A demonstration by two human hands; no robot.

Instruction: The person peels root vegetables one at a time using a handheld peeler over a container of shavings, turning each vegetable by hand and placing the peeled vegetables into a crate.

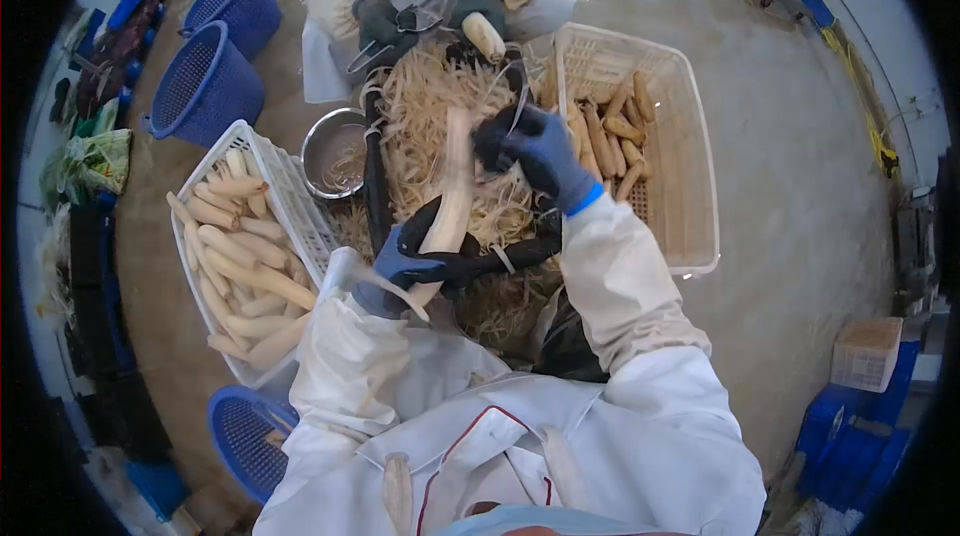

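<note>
Clock face centred on the peelings heap (410,101), our own body at 6.

Hands: our left hand (398,261), gloved, sits at 7 o'clock, closed round the lower part of a long pale root (456,181), dark fingertips wrapping across its near side. A pale strip (395,291) lies over this glove. Our right hand (540,161) is at 3 o'clock, beside the root's upper half, its fingers curled closed about a thin tool (519,114); motion blurs its outline.

Root: above the heap, upper end toward 12, lower end toward 7, gently bent.

Handling (our estimate): fairly heavy for its length, stiff, liable to snap if levered at one end. The stripped surface looks moist, so probably slippery under a glove. Best hold: a full wrap round the thick lower part, clear of the blade side.

Surroundings: a black rim (375,186) borders the heap. Metal bowl (325,136) at 9, holding shreds; white basket (305,198) of pale roots at 8; white crate (700,151) with browner roots at 3; blue baskets (205,86) at 10. Near 12, a co-worker's gloved hands (480,8) hold a root piece (484,37) and a wire-like tool (425,26).
</note>
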